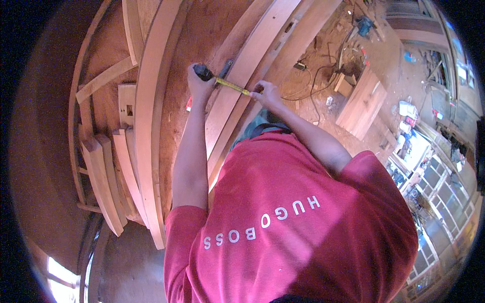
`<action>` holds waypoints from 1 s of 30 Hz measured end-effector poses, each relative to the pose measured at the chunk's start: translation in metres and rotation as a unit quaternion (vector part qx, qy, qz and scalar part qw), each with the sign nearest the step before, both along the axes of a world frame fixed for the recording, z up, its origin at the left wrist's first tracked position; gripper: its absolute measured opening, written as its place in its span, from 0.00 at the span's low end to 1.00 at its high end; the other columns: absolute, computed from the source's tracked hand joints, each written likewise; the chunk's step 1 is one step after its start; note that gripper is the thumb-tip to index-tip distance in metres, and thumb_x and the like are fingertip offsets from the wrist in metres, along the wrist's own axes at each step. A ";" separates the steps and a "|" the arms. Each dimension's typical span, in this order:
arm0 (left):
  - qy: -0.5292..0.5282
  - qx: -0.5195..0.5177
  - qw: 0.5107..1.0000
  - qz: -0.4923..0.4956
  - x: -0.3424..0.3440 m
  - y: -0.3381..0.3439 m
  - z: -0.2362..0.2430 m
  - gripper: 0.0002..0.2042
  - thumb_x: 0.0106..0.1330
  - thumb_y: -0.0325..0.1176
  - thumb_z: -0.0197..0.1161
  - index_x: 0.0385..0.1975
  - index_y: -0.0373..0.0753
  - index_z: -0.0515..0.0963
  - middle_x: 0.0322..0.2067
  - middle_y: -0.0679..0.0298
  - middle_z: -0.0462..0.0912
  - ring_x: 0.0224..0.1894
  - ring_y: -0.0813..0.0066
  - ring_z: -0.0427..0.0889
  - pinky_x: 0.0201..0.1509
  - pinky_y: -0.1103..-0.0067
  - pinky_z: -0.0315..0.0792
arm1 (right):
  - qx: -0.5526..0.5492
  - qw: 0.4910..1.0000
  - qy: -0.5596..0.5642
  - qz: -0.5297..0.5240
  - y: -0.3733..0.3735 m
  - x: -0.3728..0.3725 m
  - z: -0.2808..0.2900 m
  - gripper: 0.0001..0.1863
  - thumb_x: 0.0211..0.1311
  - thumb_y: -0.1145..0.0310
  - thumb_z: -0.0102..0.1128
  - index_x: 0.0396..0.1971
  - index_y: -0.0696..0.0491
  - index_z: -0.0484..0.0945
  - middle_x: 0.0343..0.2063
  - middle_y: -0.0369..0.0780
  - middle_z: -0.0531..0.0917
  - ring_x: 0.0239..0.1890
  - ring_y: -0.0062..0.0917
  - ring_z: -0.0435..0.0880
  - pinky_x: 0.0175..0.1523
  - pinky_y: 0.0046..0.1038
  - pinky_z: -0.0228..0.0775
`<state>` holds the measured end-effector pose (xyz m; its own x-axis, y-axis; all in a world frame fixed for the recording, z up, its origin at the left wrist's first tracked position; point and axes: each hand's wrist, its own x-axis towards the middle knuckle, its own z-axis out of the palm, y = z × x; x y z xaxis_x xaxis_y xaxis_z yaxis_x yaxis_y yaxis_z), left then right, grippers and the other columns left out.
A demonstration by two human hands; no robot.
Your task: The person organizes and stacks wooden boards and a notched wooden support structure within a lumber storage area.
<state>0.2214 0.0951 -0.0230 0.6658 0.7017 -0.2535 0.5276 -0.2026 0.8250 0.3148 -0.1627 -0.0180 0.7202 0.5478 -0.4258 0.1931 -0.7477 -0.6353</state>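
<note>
My left hand [201, 85] is closed round a black tape measure [203, 71] over the curved wooden beams [257, 38]. A yellow tape [230, 85] runs out from it to the right, across a beam. My right hand [266, 95] pinches the far end of the tape near the beam's right edge. A small dark metal piece [227, 65] lies along the beam just behind the tape. A small red object [189, 104] sits beside my left wrist, partly hidden.
Curved and short timbers [154, 126] lie to the left on a wooden surface. At the right are cables [313, 101], a wide board [361, 106] and a floor strewn with offcuts and clutter. My red-shirted body fills the lower middle.
</note>
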 end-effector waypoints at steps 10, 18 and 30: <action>-0.089 -0.175 0.972 0.127 -0.096 -0.060 0.050 0.34 0.52 0.20 0.75 0.59 0.40 0.64 0.44 0.63 0.76 0.46 0.71 0.79 0.52 0.74 0.77 | 0.094 0.939 0.197 0.265 0.007 -0.004 0.047 0.18 0.63 0.57 0.63 0.40 0.57 0.86 0.32 0.47 0.88 0.34 0.35 0.87 0.43 0.37 0.78; -0.158 -0.357 0.900 0.193 -0.129 -0.127 0.101 0.26 0.64 0.28 0.72 0.57 0.38 0.65 0.43 0.60 0.78 0.39 0.73 0.83 0.44 0.76 0.82 | 0.104 0.908 0.191 0.358 0.042 -0.040 0.061 0.18 0.64 0.58 0.61 0.39 0.60 0.85 0.32 0.50 0.88 0.37 0.37 0.88 0.45 0.38 0.78; -0.074 -0.071 0.981 -0.166 -0.097 -0.153 0.114 0.36 0.52 0.42 0.80 0.59 0.36 0.70 0.46 0.55 0.81 0.45 0.62 0.81 0.52 0.69 0.75 | 0.197 0.896 0.366 0.156 0.013 -0.043 -0.009 0.27 0.77 0.48 0.46 0.52 0.58 0.81 0.44 0.40 0.86 0.44 0.28 0.82 0.56 0.32 0.72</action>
<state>0.1241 -0.0577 0.0910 0.8891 0.4037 -0.2160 0.3236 -0.2205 0.9201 0.2715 -0.1495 -0.0272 0.1125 0.8858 -0.4503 -0.2230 -0.4191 -0.8801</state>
